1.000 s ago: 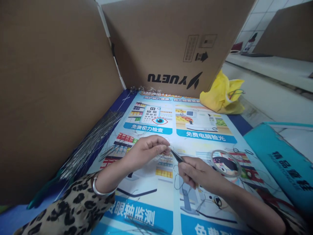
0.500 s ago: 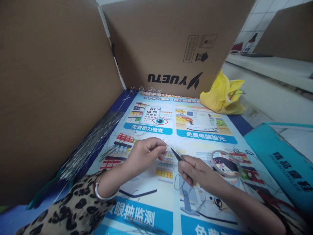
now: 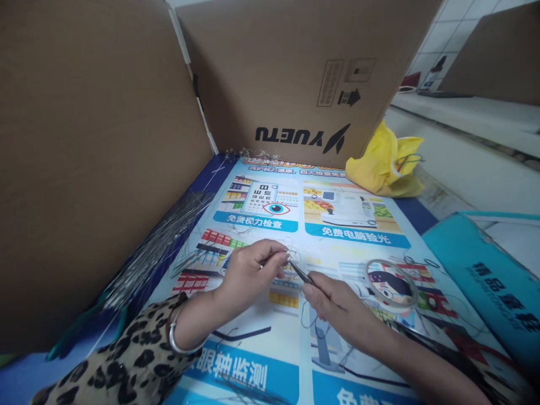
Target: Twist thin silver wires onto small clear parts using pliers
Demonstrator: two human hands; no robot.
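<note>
My left hand (image 3: pixel 253 273) is closed in a pinch on a thin bent wire (image 3: pixel 293 251), whose fine loops show just past the fingertips. In my right hand (image 3: pixel 337 301) is a pair of slim pliers (image 3: pixel 302 273), with the fingers wrapped round the handles. The pliers' tip meets the wire right beside my left fingertips. Whether the jaws are closed on the wire is too small to tell. Below both hands lies a printed poster (image 3: pixel 278 320) with loose wire pieces on it. A roll of clear tape (image 3: pixel 415 295) rests to the right of my right hand.
A bundle of straight wires (image 3: pixel 156 247) lies along the left. Tall cardboard panels (image 3: pixel 253 84) stand at the left and back. A yellow cloth bag (image 3: pixel 383 163) sits at the back right, a teal box (image 3: pixel 485 270) at the right. Small wire pieces (image 3: pixel 253 154) are by the back panel.
My right hand has moved slightly left and the pliers have turned, their tip now closer to my left fingertips. The left hand has barely shifted and keeps its pinch.
</note>
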